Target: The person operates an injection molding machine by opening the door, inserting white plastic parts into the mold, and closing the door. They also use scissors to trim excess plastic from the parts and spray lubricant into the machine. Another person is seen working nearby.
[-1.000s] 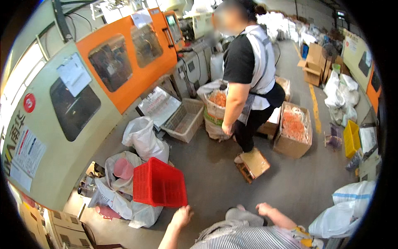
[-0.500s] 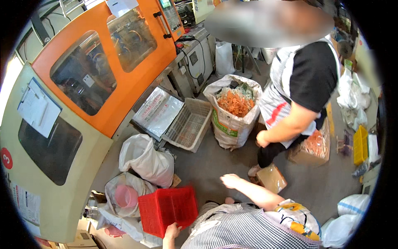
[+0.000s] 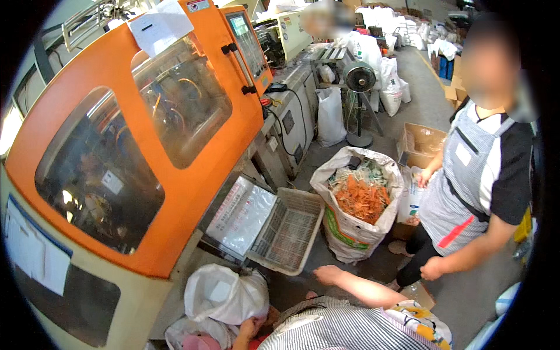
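Note:
My left hand is low in the head view, beside a white woven sack. Its fingers are closed at the edge of a red plastic crate, of which only a sliver shows. Stretched forward over the floor, my right hand is loosely curled, and nothing shows in it. It is nearest to a beige slatted crate, apart from it. Beyond stands a large white bag filled with orange and pale plastic scraps.
An orange and cream machine fills the left side. Silvery plastic sheeting lies beside the beige crate. A co-worker in a striped apron stands at the right. Behind are a cardboard box and a black fan.
The view has tilted up, so the red crate has mostly dropped out of the lower edge. The co-worker stands more upright and farther right. My right arm remains stretched forward.

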